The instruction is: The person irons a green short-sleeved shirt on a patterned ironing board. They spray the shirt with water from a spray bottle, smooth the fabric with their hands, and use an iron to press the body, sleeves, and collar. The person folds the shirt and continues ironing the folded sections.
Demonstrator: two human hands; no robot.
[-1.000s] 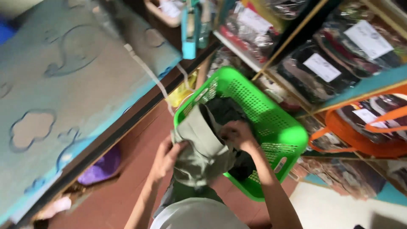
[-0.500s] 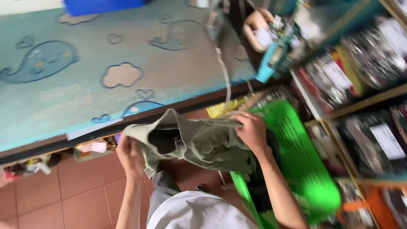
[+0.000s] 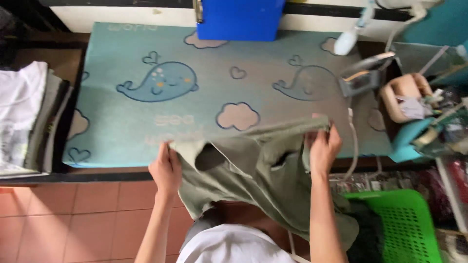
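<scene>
Holding the olive-green garment (image 3: 258, 170) w/ both hands: your left hand (image 3: 166, 171) is clenched on one top corner, fingers curled over the edge, and your right hand (image 3: 323, 147) is pinched on the other corner, thumb side toward you. Garment hangs between the two grips, upper edge just over the near edge of the padded mat (image 3: 146, 107), rest draping down below your wrists toward the tiled floor.

Judgement: to do this well, keep both corners level and pull lightly apart so the fabric goes taut betw. fingers, then bring it fwd past your fingertips onto the mat w/o bunching. Watch the cord near your right thumb.

Containers: green basket (image 3: 404, 224) below and outside your right hand, dark cloth at its near edge. Blue bin (image 3: 239, 19) well beyond fingertips, contents not visible. Folded stack (image 3: 24, 117) far outside left hand.
</scene>
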